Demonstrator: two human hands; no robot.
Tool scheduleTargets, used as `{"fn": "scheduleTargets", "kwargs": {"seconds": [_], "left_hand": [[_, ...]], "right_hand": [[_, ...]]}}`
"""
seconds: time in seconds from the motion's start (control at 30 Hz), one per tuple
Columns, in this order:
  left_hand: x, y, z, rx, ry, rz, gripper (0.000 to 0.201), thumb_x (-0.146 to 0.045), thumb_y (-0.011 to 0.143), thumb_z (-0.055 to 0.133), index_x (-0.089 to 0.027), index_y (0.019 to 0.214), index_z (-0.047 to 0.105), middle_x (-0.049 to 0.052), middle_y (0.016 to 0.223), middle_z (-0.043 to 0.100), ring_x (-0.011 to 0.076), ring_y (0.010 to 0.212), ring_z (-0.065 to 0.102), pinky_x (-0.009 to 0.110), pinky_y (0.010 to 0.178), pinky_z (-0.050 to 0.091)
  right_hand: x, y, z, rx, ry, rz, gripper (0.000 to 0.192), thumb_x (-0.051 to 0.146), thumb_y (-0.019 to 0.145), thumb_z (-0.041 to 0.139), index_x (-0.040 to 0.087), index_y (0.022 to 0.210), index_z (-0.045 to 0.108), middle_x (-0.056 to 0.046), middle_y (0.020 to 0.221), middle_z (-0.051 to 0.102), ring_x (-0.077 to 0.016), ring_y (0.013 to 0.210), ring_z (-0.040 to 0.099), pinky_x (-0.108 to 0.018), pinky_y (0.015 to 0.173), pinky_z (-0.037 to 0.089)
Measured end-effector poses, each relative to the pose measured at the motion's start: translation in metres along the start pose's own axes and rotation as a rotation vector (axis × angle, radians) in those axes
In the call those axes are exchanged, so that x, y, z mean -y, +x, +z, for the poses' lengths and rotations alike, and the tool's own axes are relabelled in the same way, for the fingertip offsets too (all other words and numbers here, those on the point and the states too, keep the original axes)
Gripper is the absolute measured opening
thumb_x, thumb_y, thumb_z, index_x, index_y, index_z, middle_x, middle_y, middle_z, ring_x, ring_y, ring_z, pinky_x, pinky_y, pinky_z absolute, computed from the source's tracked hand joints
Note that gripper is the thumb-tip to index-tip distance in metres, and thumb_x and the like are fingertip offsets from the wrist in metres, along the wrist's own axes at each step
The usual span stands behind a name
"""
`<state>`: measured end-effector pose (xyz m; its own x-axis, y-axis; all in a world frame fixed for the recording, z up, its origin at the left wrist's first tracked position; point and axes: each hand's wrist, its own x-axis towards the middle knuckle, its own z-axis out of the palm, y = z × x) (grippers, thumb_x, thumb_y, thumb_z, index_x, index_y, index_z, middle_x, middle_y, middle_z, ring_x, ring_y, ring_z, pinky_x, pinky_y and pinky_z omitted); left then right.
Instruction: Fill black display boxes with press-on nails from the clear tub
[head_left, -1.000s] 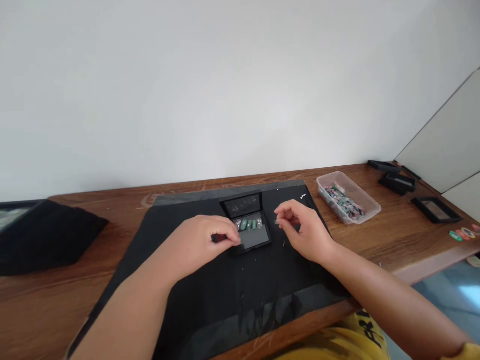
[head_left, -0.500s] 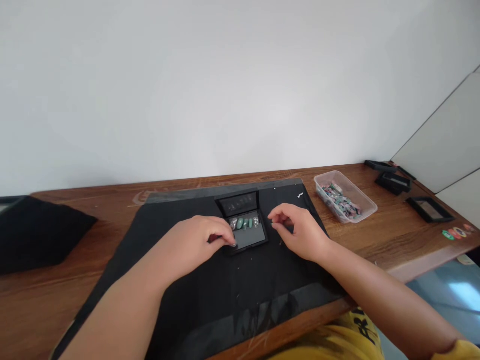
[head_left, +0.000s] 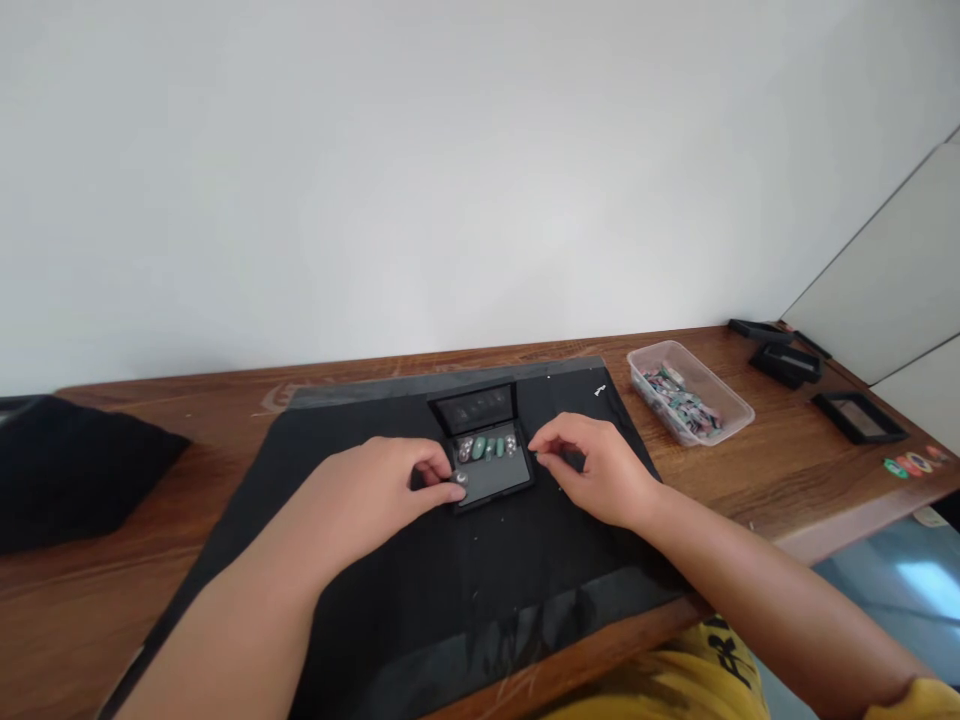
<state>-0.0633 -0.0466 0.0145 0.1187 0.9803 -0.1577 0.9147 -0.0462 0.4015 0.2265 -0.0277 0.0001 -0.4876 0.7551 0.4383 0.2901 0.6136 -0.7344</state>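
1. Left hand (head_left: 375, 490): thumb and finger flank a small piece (head_left: 461, 479); whether gripped cannot be told.
2. Right hand (head_left: 604, 468): fingertips beside the right edge, hold unclear.
3. Open case (head_left: 499, 478): between both hands, long axis crosswise; left overlaps it.

From my end I see a yellow sleeve (head_left: 924, 696) edge on the R arm, btm R corner; yellow cloth (head_left: 679, 690) at btm of view, similar shade, w/ bold dk lettering (head_left: 726, 655), "FR" legible, rest unclear; darker patches there, print or shadow, can't tell; L hand (head_left: 409, 483) & R hand (head_left: 596, 468) bare, forearms (head_left: 757, 570) too.
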Motion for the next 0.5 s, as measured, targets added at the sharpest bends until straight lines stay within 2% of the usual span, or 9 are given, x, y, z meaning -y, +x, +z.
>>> {"fn": "scheduleTargets", "kwargs": {"seconds": [0.2,0.37,0.5], "left_hand": [[0.001,0.0,0.0,0.008,0.011,-0.027,0.028,-0.062,0.082,0.079,-0.035,0.083,0.083,0.003,0.085,0.084,0.0297,0.079,0.075,0.039,0.068,0.047],[-0.015,-0.003,0.001,-0.025,0.075,-0.07,0.036,-0.068,0.082,0.077,-0.032,0.084,0.077,0.003,0.09,0.083,0.0285,0.077,0.074,0.038,0.064,0.042],[-0.028,-0.004,0.002,-0.013,0.103,-0.095,0.03,-0.061,0.087,0.071,-0.031,0.09,0.076,0.003,0.091,0.082,0.0287,0.078,0.075,0.037,0.063,0.04]], "right_hand": [[0.0,-0.001,0.005,0.027,-0.008,0.035,0.019,0.005,0.094,0.067,0.021,0.099,0.076,-0.004,0.095,0.08,-0.0169,0.084,0.075,-0.027,0.08,0.06],[0.0,-0.002,0.016,0.075,-0.019,0.029,0.018,0.006,0.095,0.071,0.022,0.099,0.078,-0.003,0.096,0.084,-0.0175,0.086,0.079,-0.028,0.084,0.062],[-0.004,0.001,0.026,0.099,-0.06,-0.006,0.014,0.011,0.099,0.073,0.023,0.102,0.081,-0.003,0.096,0.087,-0.0176,0.086,0.082,-0.026,0.085,0.063]]}}
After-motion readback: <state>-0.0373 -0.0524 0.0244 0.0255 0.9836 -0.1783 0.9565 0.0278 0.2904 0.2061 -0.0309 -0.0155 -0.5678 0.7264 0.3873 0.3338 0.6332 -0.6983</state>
